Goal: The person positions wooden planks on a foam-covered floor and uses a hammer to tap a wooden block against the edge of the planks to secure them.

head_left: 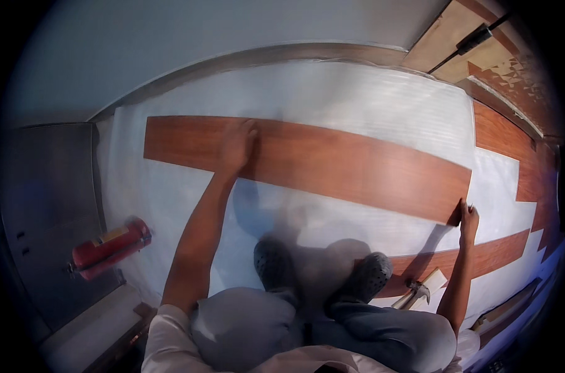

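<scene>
A long reddish-brown plank (332, 165) spans the middle of the view above white sheet underlay (372, 96); whether it rests on the sheet or is slightly raised, I cannot tell. My left hand (237, 143), slightly blurred, grips it over the left half, fingers curled at its far edge. My right hand (469, 217) holds the plank's right end, fingers closed around the corner. Below my right side, a claw hammer (418, 289) rests on a pale block (435, 278), beside another reddish plank (500, 248). My feet in dark perforated shoes are between my arms.
A red fire extinguisher (111, 247) lies at the left by a dark grey panel (46, 205). A pale wall (232, 25) runs along the far side. Staggered laid planks (500, 127) line the right, beneath a wooden board (438, 34) with a dark bar across it.
</scene>
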A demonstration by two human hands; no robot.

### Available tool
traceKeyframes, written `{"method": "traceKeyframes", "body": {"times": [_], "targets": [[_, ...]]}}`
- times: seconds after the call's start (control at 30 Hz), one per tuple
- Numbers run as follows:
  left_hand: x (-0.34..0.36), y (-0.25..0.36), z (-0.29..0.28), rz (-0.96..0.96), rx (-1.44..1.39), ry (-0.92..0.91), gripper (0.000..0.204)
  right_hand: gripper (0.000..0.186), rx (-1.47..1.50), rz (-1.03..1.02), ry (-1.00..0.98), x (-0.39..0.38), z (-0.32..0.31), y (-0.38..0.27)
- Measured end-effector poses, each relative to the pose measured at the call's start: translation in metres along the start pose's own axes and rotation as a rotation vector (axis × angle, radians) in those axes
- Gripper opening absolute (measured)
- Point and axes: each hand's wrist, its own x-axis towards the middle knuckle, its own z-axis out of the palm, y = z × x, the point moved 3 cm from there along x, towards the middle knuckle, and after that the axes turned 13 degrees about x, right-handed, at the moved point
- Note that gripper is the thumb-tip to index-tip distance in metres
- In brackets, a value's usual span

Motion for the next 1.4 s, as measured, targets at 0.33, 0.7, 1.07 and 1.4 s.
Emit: {"method": "traceKeyframes", "body": {"times": [0.33,0.7,1.07,1.4], "targets": [[0.024,0.052,0.051,0.185,0.223,-0.191,0.064,0.060,-0.265,-0.101,0.001,-0.010,0.023,0.009],[0.031,0.056,0.054,0.197,0.303,-0.206,0.061,0.061,-0.069,-0.045,0.004,-0.016,0.011,-0.011],[0.038,0.131,0.064,0.753,0.032,-0.303,0.064,0.062,-0.363,0.035,-0.140,-0.115,0.014,0.031],[0.068,0.137,0.064,0.612,0.189,-0.221,0.062,0.052,-0.372,0.019,-0.078,-0.120,0.033,0.029]]}}
